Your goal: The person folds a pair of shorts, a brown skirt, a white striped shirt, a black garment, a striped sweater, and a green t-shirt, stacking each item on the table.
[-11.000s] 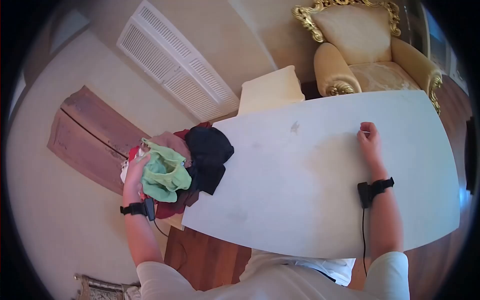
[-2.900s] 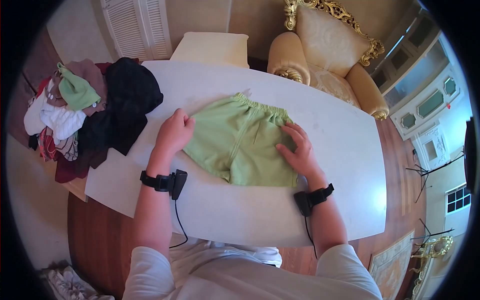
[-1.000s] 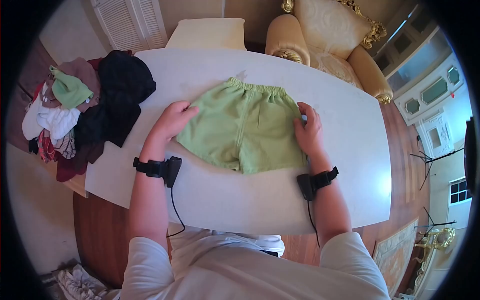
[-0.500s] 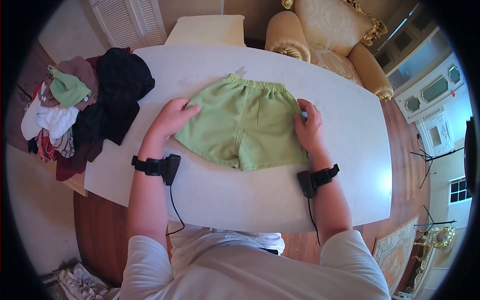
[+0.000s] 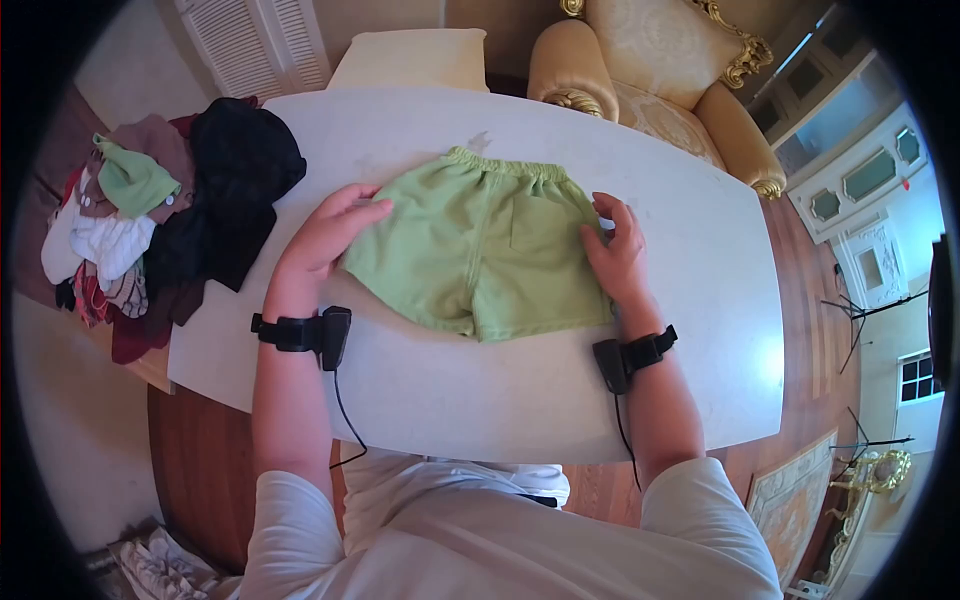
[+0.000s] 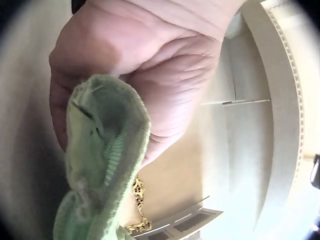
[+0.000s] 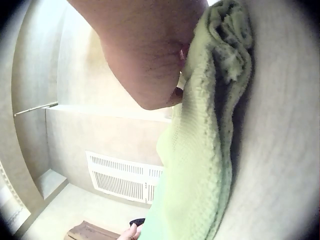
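Green shorts (image 5: 480, 250) lie spread on the white table, elastic waistband away from the person, a pocket on the right half. At their left edge the left hand (image 5: 322, 232) pinches the cloth, thumb on top. In the left wrist view, a leg opening of the shorts (image 6: 82, 155) gapes below the left hand (image 6: 135, 55). The right hand (image 5: 620, 258) holds the right edge with bent fingers, its thumb over the cloth. The right wrist view shows the shorts' side (image 7: 192, 145) slightly raised by the right hand (image 7: 147, 55); its fingertips are hidden.
Piled clothes, black (image 5: 245, 160), white (image 5: 115, 240), brown, maroon and green (image 5: 135, 180), cover the table's left end. Beyond the far edge stand a cream stool (image 5: 410, 60) and a gold armchair (image 5: 660, 120). Cables hang from both wrist cameras.
The green shorts now lie flat on the table, the pile at the left. Since a second ago the shorts have shifted slightly left, with the left hand a little farther left and away from the person.
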The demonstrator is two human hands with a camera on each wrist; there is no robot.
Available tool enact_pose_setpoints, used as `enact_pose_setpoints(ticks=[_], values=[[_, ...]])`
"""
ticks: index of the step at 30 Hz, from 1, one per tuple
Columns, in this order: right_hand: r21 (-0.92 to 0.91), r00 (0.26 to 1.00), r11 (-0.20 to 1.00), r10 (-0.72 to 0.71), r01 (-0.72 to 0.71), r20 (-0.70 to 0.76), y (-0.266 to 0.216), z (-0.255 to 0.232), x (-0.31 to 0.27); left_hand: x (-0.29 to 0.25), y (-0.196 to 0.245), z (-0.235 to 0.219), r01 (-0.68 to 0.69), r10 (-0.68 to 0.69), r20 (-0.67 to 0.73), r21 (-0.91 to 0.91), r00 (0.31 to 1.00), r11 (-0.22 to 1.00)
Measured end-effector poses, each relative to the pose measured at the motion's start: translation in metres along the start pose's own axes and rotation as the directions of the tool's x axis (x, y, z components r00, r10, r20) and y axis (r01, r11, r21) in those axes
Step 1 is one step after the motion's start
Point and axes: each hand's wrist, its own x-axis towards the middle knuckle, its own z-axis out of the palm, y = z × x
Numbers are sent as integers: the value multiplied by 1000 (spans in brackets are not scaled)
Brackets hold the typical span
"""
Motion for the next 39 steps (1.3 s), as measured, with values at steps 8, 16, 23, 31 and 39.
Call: enact_pose_setpoints(ticks=[8, 16, 23, 31, 39], values=[[-10, 1000, 1000, -15, 15, 1, 0, 1, 1, -7, 15, 3, 14, 33, 129, -347, 991, 938], [10, 1000, 1000, -7, 7, 16, -1, 0, 0, 7, -12, -5, -9, -8, 72, 225, 997, 974], [5, 1000, 1000, 1, -1, 8, 4, 2, -1, 0, -6, -13, 62, -45, -44, 551, 998, 832], [-15, 1000, 1000, -15, 15, 4, 7, 3, 0, -5, 3, -11, -83, 77, 31, 385, 997, 919], [-8, 1000, 1000, -2, 2, 10, 1, 3, 1, -17, 21, 40, -91, 113, 204, -111, 972, 990]])
